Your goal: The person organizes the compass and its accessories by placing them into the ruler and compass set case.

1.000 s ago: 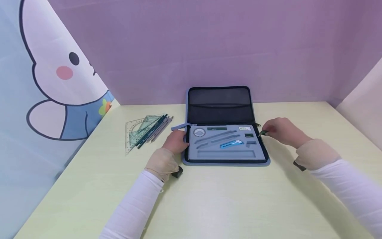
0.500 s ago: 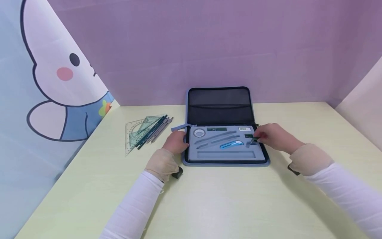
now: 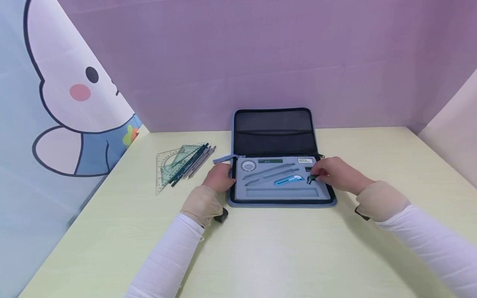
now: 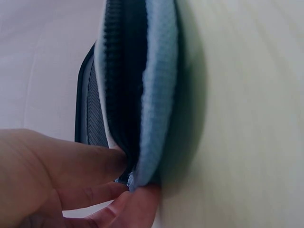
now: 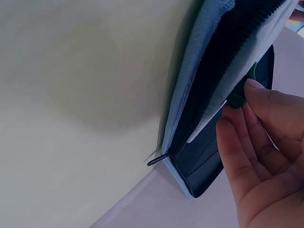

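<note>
A blue zip case lies open on the table, its grey foam tray facing up. At its left side my left hand grips the edge; in the left wrist view the thumb lies on one face of the rim and fingers on the other. My right hand pinches a small dark green piece over the tray's right part. In the right wrist view thumb and fingertips hold this green piece; its exact kind cannot be made out. A light blue utility knife sits in the tray.
Clear set squares and several pencils and metal tools lie left of the case. The tray also holds a white round item, a green box and a white eraser-like block. The mesh-lined lid stands behind.
My right hand has moved left from beside the case's right edge to over the tray, carrying the green piece and lowering it near a small slot. The left hand stays put.
</note>
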A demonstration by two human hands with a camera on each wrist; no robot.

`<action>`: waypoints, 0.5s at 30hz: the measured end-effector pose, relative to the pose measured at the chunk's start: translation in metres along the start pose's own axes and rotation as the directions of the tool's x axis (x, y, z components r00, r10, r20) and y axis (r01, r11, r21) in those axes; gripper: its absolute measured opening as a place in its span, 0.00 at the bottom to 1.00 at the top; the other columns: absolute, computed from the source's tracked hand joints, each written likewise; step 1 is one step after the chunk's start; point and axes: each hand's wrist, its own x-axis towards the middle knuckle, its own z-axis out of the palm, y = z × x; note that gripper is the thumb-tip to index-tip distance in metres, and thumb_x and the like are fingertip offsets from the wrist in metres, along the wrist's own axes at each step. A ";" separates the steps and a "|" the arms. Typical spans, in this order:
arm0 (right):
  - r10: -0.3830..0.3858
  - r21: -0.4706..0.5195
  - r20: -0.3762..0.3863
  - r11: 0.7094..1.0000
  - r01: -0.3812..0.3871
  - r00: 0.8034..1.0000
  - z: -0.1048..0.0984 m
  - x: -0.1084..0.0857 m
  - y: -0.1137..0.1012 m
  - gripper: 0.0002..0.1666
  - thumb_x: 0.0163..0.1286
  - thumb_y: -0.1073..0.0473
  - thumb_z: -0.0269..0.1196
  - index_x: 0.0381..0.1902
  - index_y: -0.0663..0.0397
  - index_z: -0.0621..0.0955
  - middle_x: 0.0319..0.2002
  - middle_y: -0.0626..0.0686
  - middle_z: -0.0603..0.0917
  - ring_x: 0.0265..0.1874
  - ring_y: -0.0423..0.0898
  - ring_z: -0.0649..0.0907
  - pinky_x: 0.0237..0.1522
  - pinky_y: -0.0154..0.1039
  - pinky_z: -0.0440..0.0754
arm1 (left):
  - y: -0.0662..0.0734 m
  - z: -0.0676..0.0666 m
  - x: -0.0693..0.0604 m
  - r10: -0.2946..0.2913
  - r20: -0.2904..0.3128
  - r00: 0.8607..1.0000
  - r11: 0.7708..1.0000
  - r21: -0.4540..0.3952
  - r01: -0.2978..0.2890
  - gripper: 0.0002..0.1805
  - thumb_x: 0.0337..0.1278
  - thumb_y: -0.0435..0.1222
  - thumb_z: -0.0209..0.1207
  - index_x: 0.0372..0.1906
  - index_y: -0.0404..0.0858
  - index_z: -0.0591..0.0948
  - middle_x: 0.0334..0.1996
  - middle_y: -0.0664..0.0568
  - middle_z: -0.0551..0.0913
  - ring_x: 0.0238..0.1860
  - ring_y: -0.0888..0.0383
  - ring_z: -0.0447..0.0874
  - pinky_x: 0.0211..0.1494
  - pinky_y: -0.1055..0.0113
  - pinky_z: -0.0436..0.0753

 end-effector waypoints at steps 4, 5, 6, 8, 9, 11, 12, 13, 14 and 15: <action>-0.022 -0.002 -0.008 1.000 0.022 1.000 0.002 0.001 -0.001 0.11 0.54 0.77 0.64 0.36 0.65 0.84 0.36 0.57 0.85 0.36 0.50 0.82 0.41 0.47 0.81 | 0.000 0.000 0.000 -0.002 -0.002 1.000 1.000 0.000 0.002 0.14 0.53 0.32 0.62 0.45 0.28 0.81 0.41 0.41 0.84 0.45 0.46 0.80 0.54 0.55 0.76; -0.032 -0.003 -0.012 0.999 0.032 0.999 0.002 0.001 -0.001 0.11 0.54 0.77 0.64 0.36 0.65 0.84 0.36 0.57 0.85 0.36 0.50 0.82 0.40 0.47 0.81 | 0.000 0.000 0.000 -0.003 -0.001 1.000 1.000 -0.003 0.003 0.15 0.53 0.32 0.62 0.45 0.28 0.81 0.41 0.40 0.83 0.45 0.46 0.80 0.54 0.55 0.76; -0.042 -0.004 -0.017 0.999 0.042 0.999 0.003 0.001 0.000 0.10 0.54 0.77 0.64 0.35 0.65 0.84 0.36 0.57 0.85 0.36 0.50 0.82 0.40 0.46 0.81 | 0.000 0.000 0.000 -0.004 0.001 1.000 1.000 -0.006 0.004 0.15 0.53 0.32 0.62 0.45 0.28 0.81 0.41 0.40 0.83 0.45 0.46 0.80 0.54 0.55 0.76; -0.067 -0.009 -0.024 0.998 0.066 0.997 0.003 0.001 0.001 0.10 0.54 0.77 0.64 0.35 0.65 0.84 0.36 0.57 0.85 0.36 0.50 0.82 0.39 0.46 0.81 | -0.001 0.001 0.000 -0.004 0.001 1.000 1.000 -0.006 0.004 0.15 0.54 0.32 0.62 0.45 0.28 0.81 0.42 0.40 0.83 0.45 0.46 0.80 0.54 0.55 0.76; -0.074 -0.014 -0.025 0.997 0.073 0.997 0.004 0.001 0.001 0.10 0.54 0.77 0.64 0.35 0.64 0.84 0.36 0.57 0.85 0.35 0.50 0.82 0.38 0.46 0.81 | -0.001 0.001 0.000 -0.002 0.000 1.000 1.000 -0.004 0.002 0.15 0.54 0.33 0.62 0.45 0.28 0.81 0.41 0.40 0.83 0.45 0.46 0.80 0.53 0.55 0.76; -0.086 -0.023 -0.028 0.996 0.085 0.996 0.004 0.001 0.002 0.10 0.55 0.77 0.64 0.34 0.64 0.84 0.36 0.57 0.85 0.35 0.50 0.82 0.38 0.46 0.81 | -0.001 0.001 0.001 -0.004 0.005 1.000 1.000 -0.007 0.004 0.14 0.54 0.32 0.62 0.45 0.28 0.81 0.41 0.40 0.83 0.45 0.46 0.80 0.53 0.55 0.76; -0.094 -0.029 -0.032 0.995 0.093 0.995 0.004 0.001 0.003 0.10 0.55 0.77 0.63 0.34 0.64 0.85 0.36 0.57 0.85 0.36 0.51 0.82 0.39 0.46 0.81 | -0.001 0.001 0.001 -0.003 0.005 1.000 1.000 -0.008 0.003 0.14 0.54 0.32 0.62 0.45 0.28 0.81 0.41 0.40 0.83 0.44 0.47 0.80 0.52 0.55 0.76; -0.099 -0.033 -0.035 0.995 0.098 0.994 0.004 0.001 0.003 0.10 0.55 0.77 0.62 0.34 0.64 0.85 0.37 0.58 0.85 0.36 0.52 0.82 0.39 0.46 0.81 | -0.001 0.001 0.001 0.000 0.003 1.000 1.000 -0.006 0.000 0.14 0.54 0.32 0.62 0.44 0.29 0.81 0.41 0.41 0.83 0.44 0.47 0.80 0.52 0.55 0.76; -0.102 -0.036 -0.038 0.994 0.101 0.994 0.004 0.001 0.003 0.11 0.56 0.78 0.62 0.34 0.64 0.85 0.37 0.58 0.85 0.37 0.53 0.82 0.40 0.47 0.81 | -0.001 0.001 0.001 0.002 0.002 1.000 1.000 -0.004 -0.002 0.14 0.53 0.33 0.62 0.44 0.29 0.81 0.40 0.41 0.84 0.43 0.47 0.80 0.51 0.55 0.77; -0.105 -0.038 -0.042 0.994 0.103 0.994 0.004 0.001 0.003 0.11 0.56 0.78 0.61 0.34 0.64 0.85 0.37 0.58 0.85 0.38 0.54 0.82 0.41 0.48 0.81 | -0.001 0.001 0.001 0.002 0.003 1.000 1.000 -0.005 -0.002 0.14 0.53 0.33 0.62 0.44 0.29 0.81 0.40 0.41 0.84 0.43 0.47 0.80 0.51 0.55 0.77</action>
